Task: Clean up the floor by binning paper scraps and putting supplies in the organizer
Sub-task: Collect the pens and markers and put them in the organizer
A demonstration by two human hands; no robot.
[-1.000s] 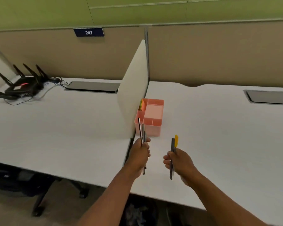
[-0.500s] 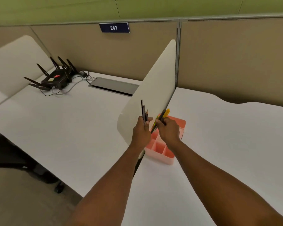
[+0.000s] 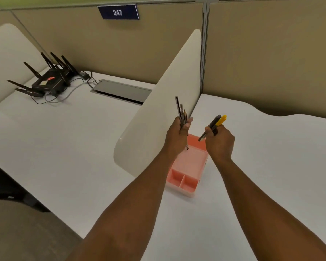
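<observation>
A pink organizer (image 3: 187, 167) with several compartments stands on the white desk, right beside the cream divider panel. My left hand (image 3: 177, 137) grips a bundle of dark pencils (image 3: 181, 113) held upright, above the organizer's far left part. My right hand (image 3: 219, 141) holds a grey pen and a yellow marker (image 3: 217, 122) together, tilted, with their lower tips pointing down-left over the organizer's far end. Both forearms reach in from the bottom and hide part of the organizer's left side.
The cream divider panel (image 3: 164, 117) separates two white desks (image 3: 68, 144). A black router with antennas and cables (image 3: 47, 81) sits far left, next to a grey cable hatch (image 3: 120, 91). Beige partition walls with a "247" sign (image 3: 118, 12) stand behind. Floor shows at bottom left.
The view has come closer over the desk. Both hands rose from the desk edge to above the organizer, then moved apart, and the right hand's pens are tilted toward it.
</observation>
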